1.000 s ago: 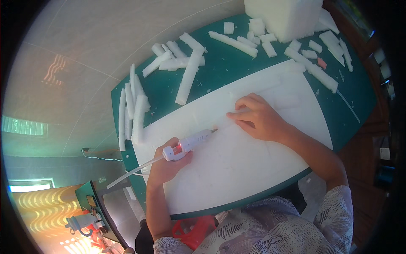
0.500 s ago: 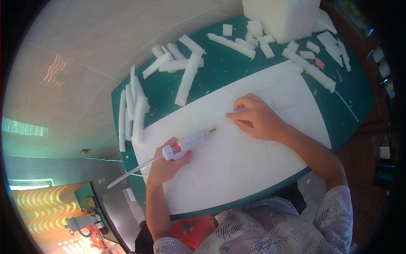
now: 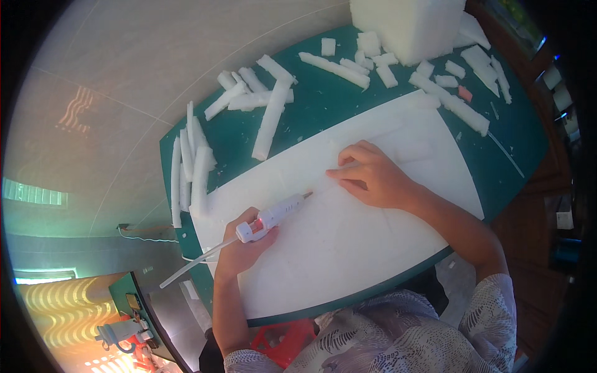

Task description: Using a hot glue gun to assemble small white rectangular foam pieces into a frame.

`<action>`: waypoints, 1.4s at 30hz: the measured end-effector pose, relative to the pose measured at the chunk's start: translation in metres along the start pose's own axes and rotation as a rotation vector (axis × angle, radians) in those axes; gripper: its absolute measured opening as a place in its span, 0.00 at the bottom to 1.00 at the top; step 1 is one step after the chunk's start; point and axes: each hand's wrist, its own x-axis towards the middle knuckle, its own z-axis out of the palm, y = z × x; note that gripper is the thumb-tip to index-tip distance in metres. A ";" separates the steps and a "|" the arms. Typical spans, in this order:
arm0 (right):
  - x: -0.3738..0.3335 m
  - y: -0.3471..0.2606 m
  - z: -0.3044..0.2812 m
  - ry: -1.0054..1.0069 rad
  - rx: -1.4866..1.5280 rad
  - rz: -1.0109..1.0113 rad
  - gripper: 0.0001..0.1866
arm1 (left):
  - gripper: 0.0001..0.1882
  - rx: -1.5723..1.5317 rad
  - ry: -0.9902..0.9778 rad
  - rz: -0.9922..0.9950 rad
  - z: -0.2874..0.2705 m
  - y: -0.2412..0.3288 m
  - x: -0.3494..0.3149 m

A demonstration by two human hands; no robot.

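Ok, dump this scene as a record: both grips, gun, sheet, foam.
left grip: closed around glue gun
right grip: over sheet, fingertips near nozzle; anything pinched unclear
nozzle: points toward right grip; contact with sheet unclear
glue stick: sticks out of gun's rear
sheet: white, on green table
foam strips: several, left of and beyond sheet
foam block: white, far side of table
pink piece: among white scraps, far right
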 end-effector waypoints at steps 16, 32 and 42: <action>0.000 0.001 -0.001 -0.003 -0.011 -0.022 0.12 | 0.10 -0.004 -0.003 0.007 -0.001 0.002 0.000; 0.000 0.000 -0.001 -0.014 0.000 0.003 0.12 | 0.10 0.003 0.011 -0.016 -0.002 -0.002 0.001; 0.000 0.000 -0.001 -0.012 -0.006 -0.011 0.12 | 0.10 -0.037 0.012 -0.018 -0.002 -0.004 0.001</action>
